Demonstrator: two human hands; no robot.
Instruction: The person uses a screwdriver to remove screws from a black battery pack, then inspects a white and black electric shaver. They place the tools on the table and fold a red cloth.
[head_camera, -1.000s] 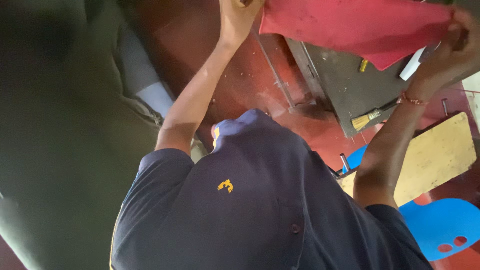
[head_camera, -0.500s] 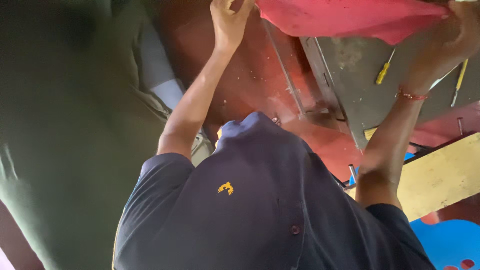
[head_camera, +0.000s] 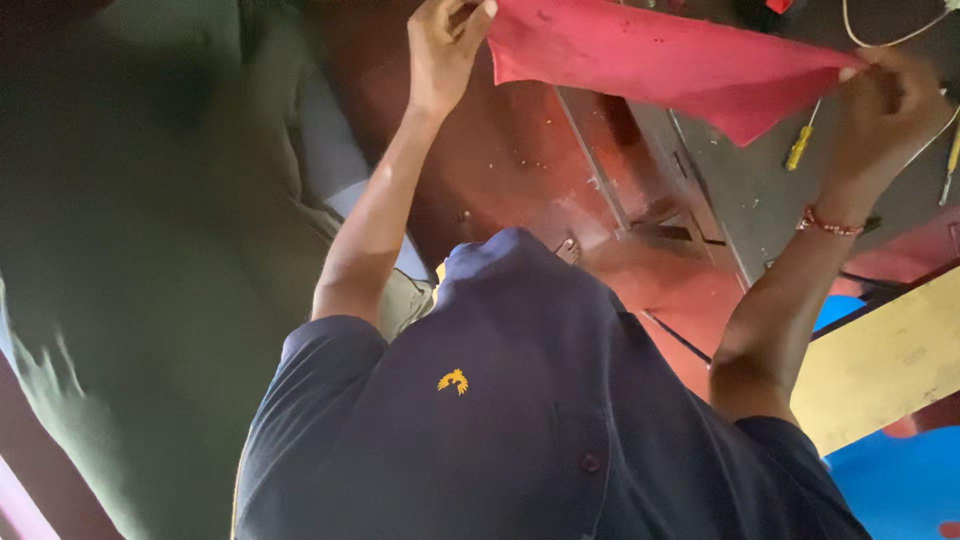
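Here the red cloth (head_camera: 660, 60) is held out flat at the far side, above a grey metal panel (head_camera: 760, 200). The left hand (head_camera: 445, 45) pinches one corner between closed fingers, and the right hand (head_camera: 885, 105) grips the opposite corner the same way. It looks spread but not yet folded or laid down. The fabric is thin, soft and faintly speckled; a yellow-handled screwdriver (head_camera: 800, 148) lies on the hard, scuffed panel beneath.

I see the red cloth (head_camera: 660, 60) now stretched wider between both hands, its lower corner pointing toward five o'clock, and the yellow screwdriver (head_camera: 798, 150) showing beneath it.
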